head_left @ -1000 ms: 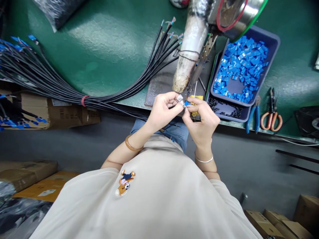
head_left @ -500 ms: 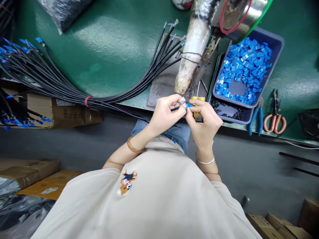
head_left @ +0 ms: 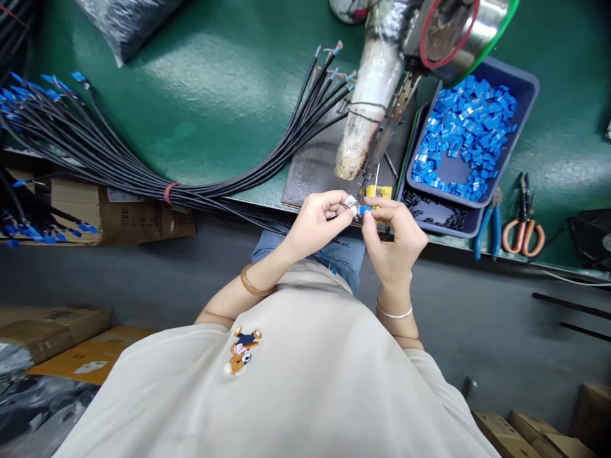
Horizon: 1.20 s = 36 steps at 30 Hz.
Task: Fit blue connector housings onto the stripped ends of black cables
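Note:
My left hand pinches the end of a black cable, most of which its fingers hide. A small whitish piece shows at the fingertips. Opposite it, my right hand has thumb and forefinger closed on a small blue connector. The connector meets the cable's end between both hands; how far the wires are in it is too small to tell. Just beyond the hands are a yellow sponge and the wrapped, scorched nozzle with a thin metal strip beside it.
A bundle of black cables, tied with a red band, lies along the table's left. At right, a bin of blue connectors rests over a tray of small black parts. Blue-handled pliers and orange-handled cutters lie beside them.
My right hand has shifted slightly right and down, and more of the blue connector shows between the hands. My left hand is a little lower and still pinching.

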Motion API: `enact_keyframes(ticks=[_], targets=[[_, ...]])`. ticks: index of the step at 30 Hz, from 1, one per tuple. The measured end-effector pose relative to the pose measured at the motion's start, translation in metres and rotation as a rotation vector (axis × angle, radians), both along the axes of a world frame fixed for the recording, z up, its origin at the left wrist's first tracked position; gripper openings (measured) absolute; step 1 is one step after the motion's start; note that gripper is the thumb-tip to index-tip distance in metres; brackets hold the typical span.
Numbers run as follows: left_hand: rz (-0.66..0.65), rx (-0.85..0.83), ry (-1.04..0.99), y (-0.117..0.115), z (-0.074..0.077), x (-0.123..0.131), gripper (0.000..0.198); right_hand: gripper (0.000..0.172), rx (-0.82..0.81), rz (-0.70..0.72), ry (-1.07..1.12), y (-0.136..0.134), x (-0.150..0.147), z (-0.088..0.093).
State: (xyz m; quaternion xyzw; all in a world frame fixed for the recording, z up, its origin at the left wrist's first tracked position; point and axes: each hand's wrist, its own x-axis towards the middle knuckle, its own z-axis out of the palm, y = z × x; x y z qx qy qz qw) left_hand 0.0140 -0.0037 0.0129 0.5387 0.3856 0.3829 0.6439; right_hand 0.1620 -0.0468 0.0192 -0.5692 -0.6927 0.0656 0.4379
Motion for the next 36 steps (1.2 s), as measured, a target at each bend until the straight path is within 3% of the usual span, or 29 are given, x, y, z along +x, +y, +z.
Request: enact_keyframes(ticks=[4, 9, 13, 17, 19, 22, 24, 26, 30, 33, 36], targets=[[-0.068, -0.003, 0.007, -0.010, -0.003, -0.007, 0.012, 0.002, -0.032, -0.085, 0.224, -0.008, 0.011, 0.004], [0.069, 0.239, 0.136, -0.026, -0.013, -0.012, 0.013, 0.008, -0.088, -0.066, 0.459, -0.023, 0.024, 0.014], [0.146, 0.506, 0.293, -0.034, -0.009, -0.012, 0.014, 0.005, -0.045, 0.017, 0.227, -0.031, 0.027, 0.016], [0.151, 0.598, 0.346, -0.039, -0.001, -0.013, 0.017, 0.002, 0.006, 0.106, -0.123, -0.030, 0.022, 0.008], [0.157, 0.647, 0.363, -0.040, 0.002, -0.013, 0.020, 0.003, -0.004, 0.093, -0.053, -0.027, 0.017, 0.003], [0.128, 0.748, 0.369, -0.040, 0.004, -0.014, 0.017, 0.010, -0.112, 0.023, 0.233, -0.021, 0.010, -0.001], [0.079, 0.676, 0.319, -0.038, 0.004, -0.016, 0.017, 0.012, -0.227, 0.042, 0.382, -0.016, 0.006, -0.002], [-0.006, 0.444, 0.220, -0.034, 0.003, -0.019, 0.020, 0.015, -0.308, 0.088, 0.420, -0.012, 0.004, -0.001], [-0.105, 0.044, 0.017, -0.026, 0.000, -0.024, 0.026, 0.013, -0.212, -0.013, 0.296, -0.013, 0.002, 0.005], [-0.083, -0.010, -0.019, -0.024, 0.000, -0.025, 0.026, 0.011, -0.127, -0.069, 0.212, -0.020, 0.002, 0.012], [-0.071, -0.006, -0.008, -0.024, 0.000, -0.023, 0.026, 0.016, -0.111, -0.031, 0.081, -0.025, 0.002, 0.014]])
